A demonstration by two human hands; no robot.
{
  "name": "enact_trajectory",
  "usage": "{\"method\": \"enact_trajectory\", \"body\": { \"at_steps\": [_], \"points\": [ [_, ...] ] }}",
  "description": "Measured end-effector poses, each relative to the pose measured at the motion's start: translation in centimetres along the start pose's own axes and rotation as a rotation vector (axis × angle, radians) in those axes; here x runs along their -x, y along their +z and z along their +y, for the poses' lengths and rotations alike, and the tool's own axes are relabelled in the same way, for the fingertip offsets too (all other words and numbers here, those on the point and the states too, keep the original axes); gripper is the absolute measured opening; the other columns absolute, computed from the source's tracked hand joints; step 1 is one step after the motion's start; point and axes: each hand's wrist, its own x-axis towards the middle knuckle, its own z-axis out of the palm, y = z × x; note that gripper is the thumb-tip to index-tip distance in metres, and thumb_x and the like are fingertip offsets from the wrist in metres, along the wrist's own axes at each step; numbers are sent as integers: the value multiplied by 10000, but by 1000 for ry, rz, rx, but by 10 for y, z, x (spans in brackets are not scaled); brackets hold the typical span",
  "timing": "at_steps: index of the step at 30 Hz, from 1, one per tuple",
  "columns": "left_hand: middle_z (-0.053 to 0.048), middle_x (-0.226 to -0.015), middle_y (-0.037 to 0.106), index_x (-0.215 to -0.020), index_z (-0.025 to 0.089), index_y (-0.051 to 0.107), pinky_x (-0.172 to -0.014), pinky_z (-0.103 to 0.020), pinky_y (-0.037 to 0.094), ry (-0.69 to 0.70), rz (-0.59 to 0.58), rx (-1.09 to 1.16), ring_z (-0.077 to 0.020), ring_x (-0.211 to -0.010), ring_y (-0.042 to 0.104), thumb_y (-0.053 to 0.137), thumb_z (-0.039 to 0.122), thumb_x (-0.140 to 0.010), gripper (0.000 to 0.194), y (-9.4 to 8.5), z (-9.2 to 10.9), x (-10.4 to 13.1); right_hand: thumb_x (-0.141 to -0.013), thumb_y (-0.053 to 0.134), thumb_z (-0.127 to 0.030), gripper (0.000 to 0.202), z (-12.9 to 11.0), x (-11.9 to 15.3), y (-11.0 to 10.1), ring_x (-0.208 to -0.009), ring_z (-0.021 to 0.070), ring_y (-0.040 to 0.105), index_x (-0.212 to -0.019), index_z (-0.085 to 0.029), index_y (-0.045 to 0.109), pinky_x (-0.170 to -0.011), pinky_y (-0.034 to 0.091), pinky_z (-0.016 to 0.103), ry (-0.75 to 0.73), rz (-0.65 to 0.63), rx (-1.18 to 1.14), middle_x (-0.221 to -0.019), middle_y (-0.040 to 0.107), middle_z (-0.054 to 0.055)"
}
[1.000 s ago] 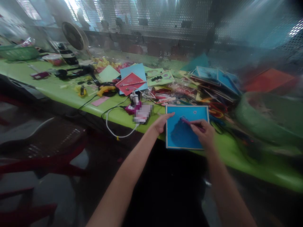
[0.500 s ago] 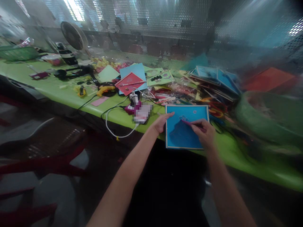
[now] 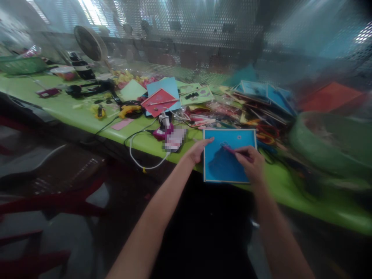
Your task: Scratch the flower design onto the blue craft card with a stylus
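Note:
A blue square board (image 3: 217,170) with a pale raised border lies at the front edge of the green table, slightly overhanging it. My left hand (image 3: 198,150) grips its left side, thumb on top and fingers beneath. Between the fingers of my right hand (image 3: 250,159) is a slim purple pen (image 3: 232,150), its tip against the board near a small light flower-shaped outline (image 3: 225,144). A smaller pale mark (image 3: 239,137) shows at the board's upper right. My right hand covers the lower right corner.
Left of the board are a power strip (image 3: 160,133) with a white cable and a blurred-out pale object (image 3: 175,140). Behind lie a red card (image 3: 159,102), a stack of blue boards (image 3: 260,92) and clutter. A green basin (image 3: 328,143) stands right; a fan (image 3: 88,43) stands back left.
The pen tip has shifted very slightly along the outline on the board. My left hand and the board stay where they were.

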Motion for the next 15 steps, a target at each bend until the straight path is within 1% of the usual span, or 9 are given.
{"method": "enact_trajectory", "body": {
  "at_steps": [5,10,15],
  "points": [
    [-149,-1047,845,-1133,124,769,-1011,-458,622,-10,6,-25,-273,-913,808,659,333,-1013,264,2,0,1,-832,737,-325,105,-1,1,-1,-710,199,687,-863,-229,767,-656,527,319,1,0,-6,-792,766,18],
    [-149,-1044,844,-1122,124,769,-988,-452,630,-8,12,-34,-283,-913,814,656,321,-1010,253,1,0,1,-859,747,-367,150,2,1,1,-711,197,684,-905,-229,784,-650,532,319,1,-14,2,-817,776,21],
    [-151,-1067,842,-1130,128,770,-1030,-467,616,-3,16,-38,-282,-941,814,656,332,-1014,262,3,0,2,-845,751,-379,158,1,0,1,-702,198,678,-883,-228,777,-651,539,327,4,-10,-8,-803,767,19]
  ]
}}
